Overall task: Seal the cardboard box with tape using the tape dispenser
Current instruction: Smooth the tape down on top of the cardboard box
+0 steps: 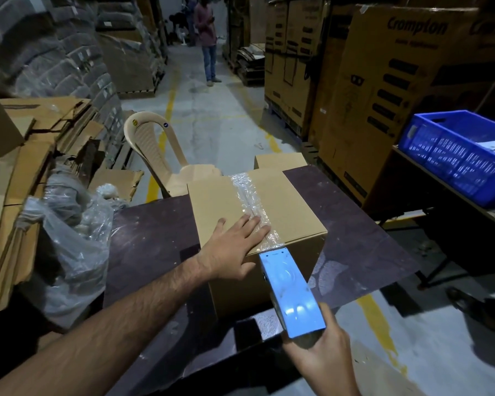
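Note:
A closed cardboard box (286,207) stands on a dark table (155,241). A strip of clear tape (247,195) runs along its top seam from the far edge to the near edge. My left hand (235,247) lies flat on the box top, fingers spread over the near end of the tape. My right hand (323,350) grips the handle of a light blue tape dispenser (289,292). The dispenser's front end sits at the box's near top edge, where the tape bends over it.
A beige plastic chair (160,155) stands behind the table. Flattened cartons (26,155) and a plastic bag (69,247) are at the left. A blue crate (457,155) rests on a stand at right. Tall printed cartons (383,81) line the aisle, where a person (207,38) stands.

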Tool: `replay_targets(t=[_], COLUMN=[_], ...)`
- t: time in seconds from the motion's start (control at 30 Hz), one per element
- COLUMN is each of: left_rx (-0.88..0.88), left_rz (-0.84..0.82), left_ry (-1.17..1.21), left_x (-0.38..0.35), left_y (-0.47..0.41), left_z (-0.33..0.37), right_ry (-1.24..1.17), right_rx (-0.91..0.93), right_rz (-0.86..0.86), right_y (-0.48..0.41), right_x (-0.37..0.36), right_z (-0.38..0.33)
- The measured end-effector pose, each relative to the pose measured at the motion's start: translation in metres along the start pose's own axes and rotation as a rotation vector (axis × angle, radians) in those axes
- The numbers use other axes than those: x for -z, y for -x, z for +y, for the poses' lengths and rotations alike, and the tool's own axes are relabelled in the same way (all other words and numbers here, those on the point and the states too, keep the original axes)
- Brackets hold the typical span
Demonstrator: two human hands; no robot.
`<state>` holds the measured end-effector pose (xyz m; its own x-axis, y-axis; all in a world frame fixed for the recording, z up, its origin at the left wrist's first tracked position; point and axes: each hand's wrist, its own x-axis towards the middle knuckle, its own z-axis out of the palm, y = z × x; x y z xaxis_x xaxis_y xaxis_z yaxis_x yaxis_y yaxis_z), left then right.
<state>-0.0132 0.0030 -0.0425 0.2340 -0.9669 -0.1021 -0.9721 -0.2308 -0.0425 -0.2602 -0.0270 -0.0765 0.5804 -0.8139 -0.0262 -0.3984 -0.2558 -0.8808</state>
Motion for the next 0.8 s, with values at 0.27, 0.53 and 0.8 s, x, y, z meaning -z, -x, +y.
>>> replay_targets(t=[0.27,0.53,0.8], left_rx=[-0.045,-0.039,-0.013], left_rz=[0.012,0.008,-0.011], left_ry=[-0.075,-0.078,-0.056], left_x=[0.002,0.001,0.003], left_y=[-0.006,-0.011,-0.012], left_z=[-0.019,-0.023,-0.021], right_ry=[0.026,-0.036,-0.005], right_rx=[0.071,0.022,-0.002], right_rz=[-0.014,-0.023,0.052], right_y=[-0.024,-0.025,0.007], right_x=[-0.011,-0.021,-0.023], right_z=[0.002,0.016,0.054])
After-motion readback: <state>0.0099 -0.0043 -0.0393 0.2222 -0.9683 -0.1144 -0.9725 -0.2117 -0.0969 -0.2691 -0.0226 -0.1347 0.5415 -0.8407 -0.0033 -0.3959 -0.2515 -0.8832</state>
